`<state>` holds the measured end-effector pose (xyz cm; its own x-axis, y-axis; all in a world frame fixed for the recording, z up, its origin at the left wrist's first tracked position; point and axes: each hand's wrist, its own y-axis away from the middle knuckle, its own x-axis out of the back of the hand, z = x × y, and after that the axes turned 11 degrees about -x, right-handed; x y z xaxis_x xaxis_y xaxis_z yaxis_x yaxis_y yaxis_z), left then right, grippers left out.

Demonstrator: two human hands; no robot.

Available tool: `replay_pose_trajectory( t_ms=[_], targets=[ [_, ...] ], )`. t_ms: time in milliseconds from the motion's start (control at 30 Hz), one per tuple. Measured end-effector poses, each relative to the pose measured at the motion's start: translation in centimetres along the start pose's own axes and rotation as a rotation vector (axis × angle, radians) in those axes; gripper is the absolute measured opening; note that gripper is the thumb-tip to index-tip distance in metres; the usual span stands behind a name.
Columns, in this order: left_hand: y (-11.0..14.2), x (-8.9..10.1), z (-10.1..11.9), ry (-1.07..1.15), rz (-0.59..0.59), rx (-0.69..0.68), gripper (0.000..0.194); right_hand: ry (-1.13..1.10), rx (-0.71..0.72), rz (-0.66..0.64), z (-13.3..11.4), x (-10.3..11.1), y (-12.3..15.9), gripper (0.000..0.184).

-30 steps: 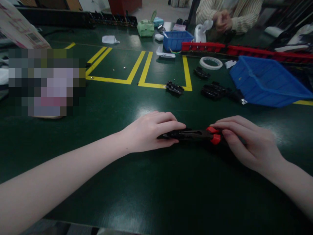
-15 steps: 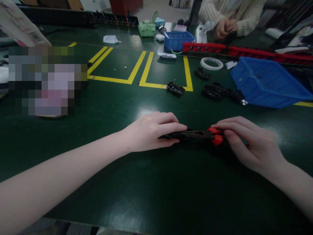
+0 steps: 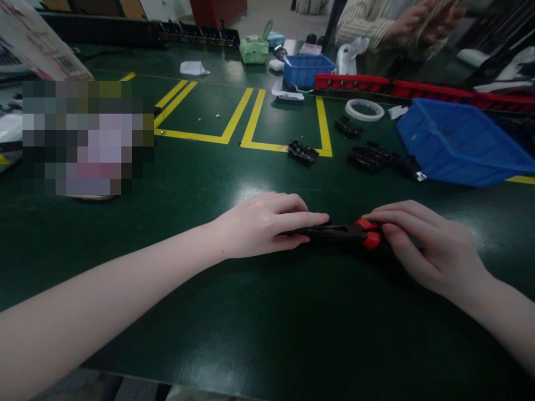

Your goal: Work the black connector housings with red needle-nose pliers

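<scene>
Right hand (image 3: 434, 245): fingers closed round red-handled pliers (image 3: 338, 231), black nose pointing left; left hand (image 3: 267, 225): fingers curled over dark part (image 3: 301, 230) at nose, part mostly hidden; pliers toward near edge of green bench (image 3: 209, 312), black molded piece (image 3: 302, 151) beyond, blue bin (image 3: 463, 142) farther right

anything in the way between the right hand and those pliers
Nothing visible stands between them: the right hand holds the pliers by their red handles. At the other end, the left hand covers the tip, so what lies under it cannot be seen.
</scene>
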<state>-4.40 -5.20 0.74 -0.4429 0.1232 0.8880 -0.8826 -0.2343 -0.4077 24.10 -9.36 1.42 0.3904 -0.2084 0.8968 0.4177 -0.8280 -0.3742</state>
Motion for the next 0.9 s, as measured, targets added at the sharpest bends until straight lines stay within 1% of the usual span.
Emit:
replay_pose_trajectory(
  t_ms=[133,233,433,700,833,900],
  targets=[
    [-0.02,0.09,-0.02,-0.021,-0.024,-0.028,0.033,0.003,0.016,0.009,-0.08,0.05,-0.11,0.017],
    [0.04,0.03,-0.07,-0.037,-0.042,-0.042,0.033,-0.022,-0.004,-0.005,0.03,-0.02,0.04,0.019],
    [0.48,-0.44,-0.27,-0.13,-0.017,-0.104,0.032,-0.037,-0.02,-0.001,0.23,-0.09,0.24,0.019],
    [0.58,-0.45,-0.27,-0.127,0.066,-0.139,0.032,-0.025,0.01,-0.001,-0.4,0.42,-0.07,0.018],
    [0.55,-0.17,-0.07,-0.13,0.057,-0.153,0.034,-0.017,-0.024,0.009,-0.54,0.62,0.24,0.018],
    [0.52,-0.09,0.01,-0.13,0.055,-0.151,0.033,-0.011,-0.017,0.014,-0.48,0.72,0.39,0.018]
  ],
)
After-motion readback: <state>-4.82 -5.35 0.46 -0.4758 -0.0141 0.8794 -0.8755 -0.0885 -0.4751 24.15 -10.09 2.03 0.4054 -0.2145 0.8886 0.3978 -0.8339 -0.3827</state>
